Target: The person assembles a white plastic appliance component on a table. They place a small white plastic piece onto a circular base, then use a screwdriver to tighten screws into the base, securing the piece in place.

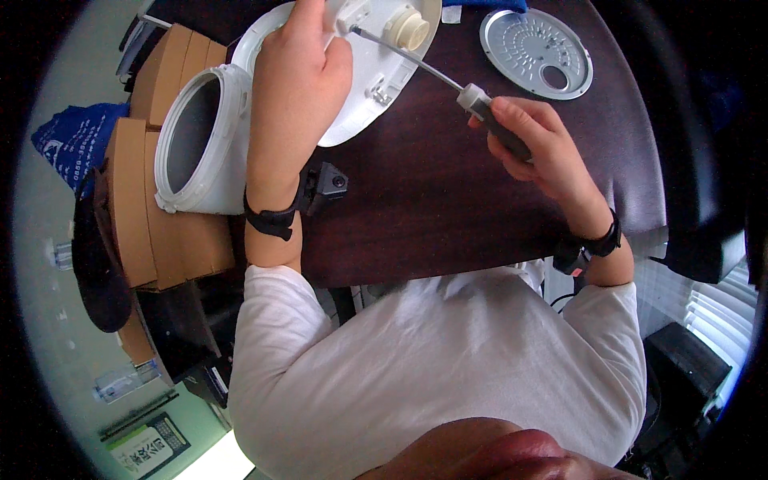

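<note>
Gripping screwdriver (472,98), right hand (546,146) holds its tip at white fitting (350,14) on round white housing (350,112); left hand (308,68) over housing, cut off at top, grip unclear.

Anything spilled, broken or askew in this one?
Nothing clearly stands out: no visible spill or breakage. The right hand grips the screwdriver, and the metal disc lies flat on the table. The tub seems tilted, but that may be lens bend.
</note>
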